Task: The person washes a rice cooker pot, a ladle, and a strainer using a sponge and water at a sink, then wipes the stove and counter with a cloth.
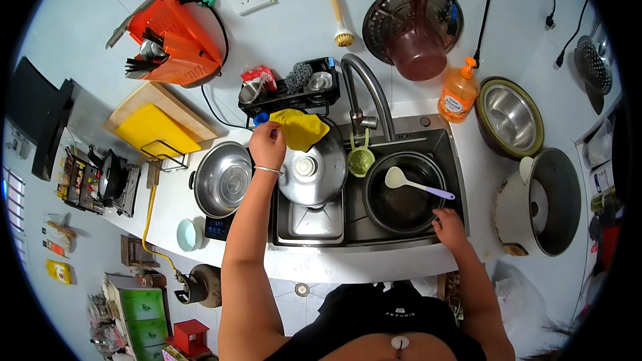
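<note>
My left hand (267,148) reaches up past the left sink basin, its fingers pinched closed. A small blue piece (261,118) sits at its fingertips and a yellow cloth (301,130) spreads right beside them; I cannot tell which it grips. Under the cloth, a steel lid (324,184) with a pale round knob is over the left basin. At the right basin, my right hand (450,228) curls its fingers on the near-right rim of a dark round pan (394,211). A cream ladle (411,185) with a purple handle lies across this pan.
The curved faucet (374,87) stands behind the basins, a green strainer (361,160) below it. Left are a steel wok (224,179) and pale bowl (189,234); behind, a black rack (291,98). Orange soap bottle (457,97), nested bowls (510,119) and a large pot (556,200) stand right.
</note>
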